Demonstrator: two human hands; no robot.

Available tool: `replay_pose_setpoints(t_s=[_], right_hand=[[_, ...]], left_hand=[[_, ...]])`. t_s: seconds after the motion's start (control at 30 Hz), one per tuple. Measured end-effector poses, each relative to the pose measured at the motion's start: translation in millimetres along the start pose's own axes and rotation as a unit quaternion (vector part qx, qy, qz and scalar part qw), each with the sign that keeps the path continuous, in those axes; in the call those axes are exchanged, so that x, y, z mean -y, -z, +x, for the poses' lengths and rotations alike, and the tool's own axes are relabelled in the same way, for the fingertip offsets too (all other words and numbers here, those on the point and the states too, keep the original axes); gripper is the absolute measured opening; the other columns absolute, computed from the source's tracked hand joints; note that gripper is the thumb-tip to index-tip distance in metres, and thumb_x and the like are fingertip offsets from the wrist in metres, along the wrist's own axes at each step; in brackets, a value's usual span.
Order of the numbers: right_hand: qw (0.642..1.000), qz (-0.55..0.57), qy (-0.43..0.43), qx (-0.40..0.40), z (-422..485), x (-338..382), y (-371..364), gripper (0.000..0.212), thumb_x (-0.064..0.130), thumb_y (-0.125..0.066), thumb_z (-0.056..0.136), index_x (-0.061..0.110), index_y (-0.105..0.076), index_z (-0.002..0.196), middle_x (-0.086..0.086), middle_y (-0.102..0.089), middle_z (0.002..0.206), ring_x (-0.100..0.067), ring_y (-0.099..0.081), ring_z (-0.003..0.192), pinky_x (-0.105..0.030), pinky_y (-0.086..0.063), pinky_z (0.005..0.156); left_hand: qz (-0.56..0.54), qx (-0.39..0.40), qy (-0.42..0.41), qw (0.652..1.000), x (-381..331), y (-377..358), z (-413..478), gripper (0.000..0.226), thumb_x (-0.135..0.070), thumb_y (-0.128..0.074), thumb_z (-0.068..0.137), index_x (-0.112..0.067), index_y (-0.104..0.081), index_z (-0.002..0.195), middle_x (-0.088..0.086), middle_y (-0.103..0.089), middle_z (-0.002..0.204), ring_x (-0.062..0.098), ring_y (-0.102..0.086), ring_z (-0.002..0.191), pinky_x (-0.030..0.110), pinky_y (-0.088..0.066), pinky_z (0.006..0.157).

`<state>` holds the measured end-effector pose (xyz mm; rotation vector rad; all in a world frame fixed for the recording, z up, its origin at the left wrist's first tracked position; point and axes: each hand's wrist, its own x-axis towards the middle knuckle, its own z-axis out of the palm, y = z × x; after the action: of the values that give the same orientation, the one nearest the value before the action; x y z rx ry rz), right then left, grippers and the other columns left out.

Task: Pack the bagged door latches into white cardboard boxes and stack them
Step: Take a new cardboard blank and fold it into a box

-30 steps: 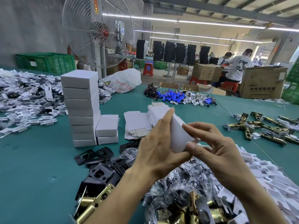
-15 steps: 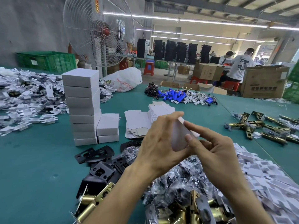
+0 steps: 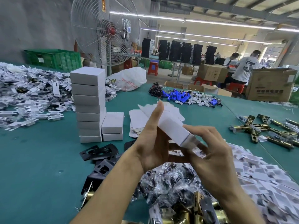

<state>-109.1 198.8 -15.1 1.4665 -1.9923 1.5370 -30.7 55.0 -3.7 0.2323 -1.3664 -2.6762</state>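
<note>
Print on plastic bag, carton unreadable

Your white box: long, tilted, far end raised, near end low at right, pinched between your left hand and right hand. Tall stack of closed boxes left, upright; two-box stack touching its right side. Bagged latches heaped near, below box.

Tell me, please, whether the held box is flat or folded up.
Folded up: the box shows two faces meeting along an edge, held by left hand and right hand. Ends: cannot tell.
</note>
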Motion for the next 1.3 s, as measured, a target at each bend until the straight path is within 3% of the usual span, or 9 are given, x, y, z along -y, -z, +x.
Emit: replay_pose_setpoints(t_s=[0.17, 0.27, 0.37, 0.47, 0.67, 0.77, 0.93, 1.2, 1.3], right_hand=[[0.99, -0.061, -0.014, 0.13, -4, -1, -3, 0.066, 0.019, -0.08, 0.081, 0.047, -0.053, 0.134, 0.033, -0.054, 0.127, 0.007, -0.052, 0.119, -0.013, -0.039, 0.101], [0.964, -0.13, -0.078, 0.218, -2, -4, -6, 0.048, 0.04, -0.069, 0.088, 0.052, -0.049, 0.13, 0.035, -0.05, 0.12, 0.006, -0.05, 0.115, -0.024, -0.042, 0.101], [0.9, -0.214, -0.084, 0.371, 11, 4, -22, 0.034, 0.04, -0.064, 0.092, 0.043, -0.057, 0.125, 0.028, -0.052, 0.117, 0.008, -0.048, 0.101, -0.025, -0.042, 0.099], [0.851, -0.19, -0.059, 0.487, 25, 20, -55, 0.037, 0.029, -0.068, 0.089, 0.036, -0.061, 0.125, 0.012, -0.062, 0.128, 0.001, -0.055, 0.096, -0.025, -0.047, 0.092], [0.808, -0.172, 0.001, 0.563, 28, 44, -108, 0.036, 0.027, -0.073, 0.086, 0.02, -0.065, 0.12, -0.001, -0.063, 0.124, -0.022, -0.06, 0.106, -0.035, -0.05, 0.088], [0.79, -0.219, 0.045, 0.57, 24, 47, -117, 0.042, 0.032, -0.073, 0.087, 0.016, -0.062, 0.124, -0.009, -0.058, 0.132, -0.03, -0.054, 0.116, -0.038, -0.046, 0.092], [0.822, -0.167, 0.05, 0.542, 21, 40, -116, 0.037, 0.026, -0.076, 0.084, 0.012, -0.065, 0.116, -0.011, -0.062, 0.124, -0.029, -0.055, 0.111, -0.036, -0.045, 0.087], [0.872, 0.052, -0.083, 0.48, 38, 25, -100, 0.012, 0.013, -0.079, 0.078, 0.012, -0.067, 0.082, -0.007, -0.072, 0.083, -0.024, -0.067, 0.077, -0.047, -0.058, 0.077], [0.902, 0.108, -0.144, 0.393, 46, 21, -82, 0.005, 0.027, -0.071, 0.073, 0.022, -0.071, 0.071, -0.01, -0.072, 0.071, -0.022, -0.068, 0.067, -0.038, -0.054, 0.065]], left_hand=[[-0.084, -0.106, -0.11, 0.985, -9, 2, -4, 0.115, -0.055, -0.098, 0.03, -0.008, -0.06, 0.128, 0.015, -0.066, 0.105, 0.029, -0.067, 0.095, 0.056, -0.055, 0.092], [0.004, -0.238, -0.227, 0.944, -23, 7, -7, 0.089, -0.055, -0.093, 0.045, -0.03, -0.05, 0.119, 0.0, -0.063, 0.103, 0.014, -0.064, 0.085, 0.036, -0.056, 0.067], [0.092, -0.335, -0.336, 0.876, -30, 17, -7, 0.088, -0.056, -0.09, 0.051, -0.03, -0.037, 0.116, -0.009, -0.062, 0.107, 0.007, -0.062, 0.09, 0.027, -0.051, 0.074], [0.125, -0.353, -0.399, 0.837, -33, 20, -8, 0.083, -0.047, -0.09, 0.057, -0.031, -0.034, 0.117, -0.008, -0.061, 0.114, 0.0, -0.062, 0.093, 0.015, -0.05, 0.074], [0.121, -0.34, -0.422, 0.832, -35, 19, -7, 0.071, -0.052, -0.084, 0.06, -0.035, -0.037, 0.109, -0.012, -0.06, 0.106, -0.008, -0.06, 0.083, 0.008, -0.048, 0.069], [0.123, -0.325, -0.419, 0.839, -36, 18, -8, 0.07, -0.052, -0.087, 0.059, -0.037, -0.039, 0.107, -0.011, -0.061, 0.104, -0.008, -0.062, 0.081, 0.008, -0.049, 0.068], [0.118, -0.309, -0.421, 0.845, -34, 14, -9, 0.071, -0.05, -0.088, 0.053, -0.033, -0.044, 0.107, -0.007, -0.064, 0.101, -0.006, -0.064, 0.076, 0.008, -0.049, 0.064], [0.107, -0.269, -0.47, 0.834, -37, 6, -13, 0.075, -0.051, -0.084, 0.055, -0.029, -0.045, 0.114, -0.006, -0.065, 0.097, -0.001, -0.064, 0.078, 0.013, -0.051, 0.066], [0.134, -0.223, -0.486, 0.835, -36, 3, -16, 0.073, -0.047, -0.083, 0.06, -0.028, -0.043, 0.118, -0.016, -0.066, 0.087, 0.003, -0.065, 0.078, 0.017, -0.052, 0.068]])
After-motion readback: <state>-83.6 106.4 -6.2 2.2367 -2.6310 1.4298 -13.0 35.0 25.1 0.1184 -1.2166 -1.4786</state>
